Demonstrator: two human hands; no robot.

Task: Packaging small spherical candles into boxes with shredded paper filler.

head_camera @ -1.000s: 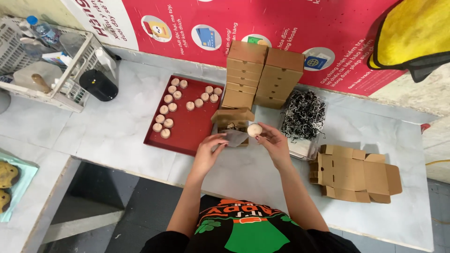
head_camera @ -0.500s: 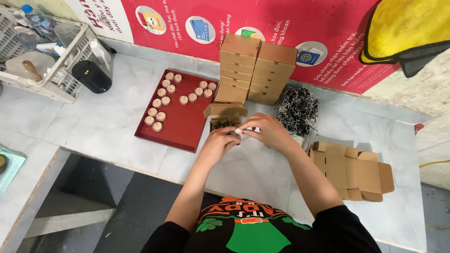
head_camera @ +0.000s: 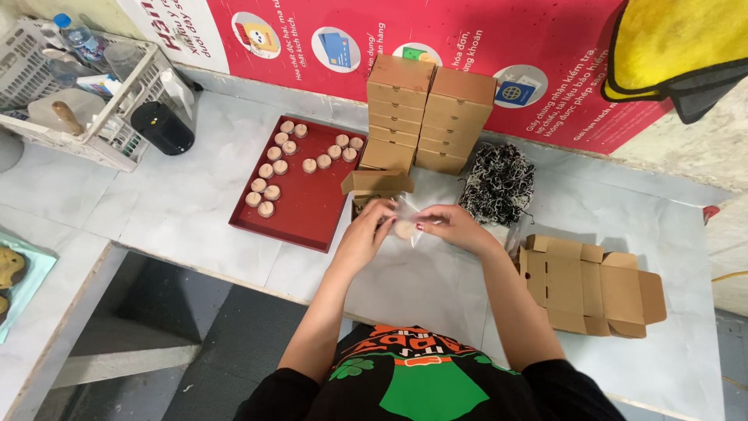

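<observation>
My left hand [head_camera: 366, 232] and my right hand [head_camera: 450, 226] meet over the white counter, both gripping a small clear plastic bag [head_camera: 409, 214] with a round tan cookie [head_camera: 404, 229] at its mouth. Just behind my hands stands an open brown carton [head_camera: 374, 185] with its flap raised. To the left lies a dark red tray [head_camera: 312, 204] carrying several round cookies [head_camera: 269, 190].
Two stacks of closed brown boxes [head_camera: 425, 113] stand at the back. A heap of black-and-white shredded paper [head_camera: 499, 183] lies to the right, with unfolded carton blanks [head_camera: 588, 282] beyond. A black cylinder [head_camera: 162, 128] and a white wire basket [head_camera: 82, 93] occupy the left.
My hands came together from apart. The cookie that my right hand held up is now at the mouth of the clear bag held between both hands.
</observation>
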